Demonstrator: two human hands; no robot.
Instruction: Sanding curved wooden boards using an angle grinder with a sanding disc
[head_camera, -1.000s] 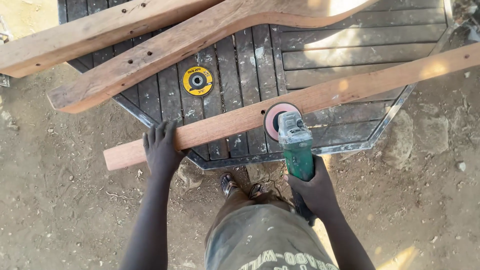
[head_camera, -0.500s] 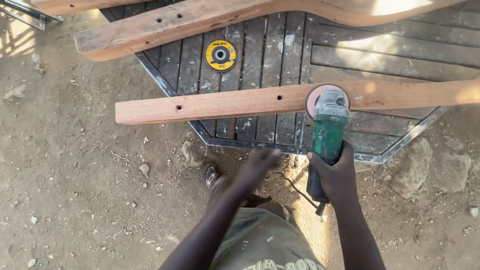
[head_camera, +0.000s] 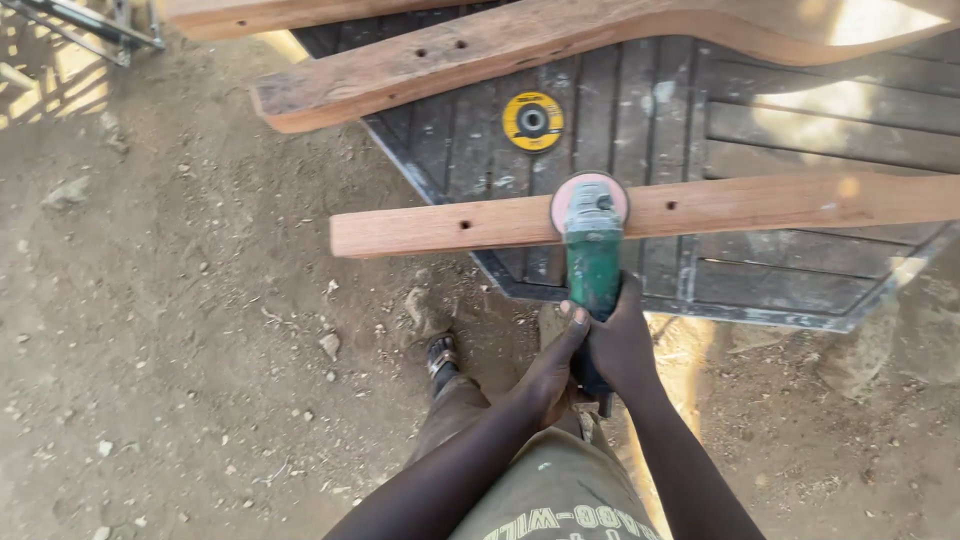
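A second ago the left hand (head_camera: 548, 372) pressed down on the near left end of the wooden plank (head_camera: 640, 212), well apart from the tool. Half a second ago it had lifted off and hung in the air near the person's body. Now it has joined the right hand (head_camera: 620, 345) on the rear of the green angle grinder (head_camera: 592, 262), fingers wrapped against the handle, so both hands grip the tool together. The plank's left end now lies bare. The grinder's pink sanding disc (head_camera: 589, 200) has shifted from the plank's near edge to sit over its full width.
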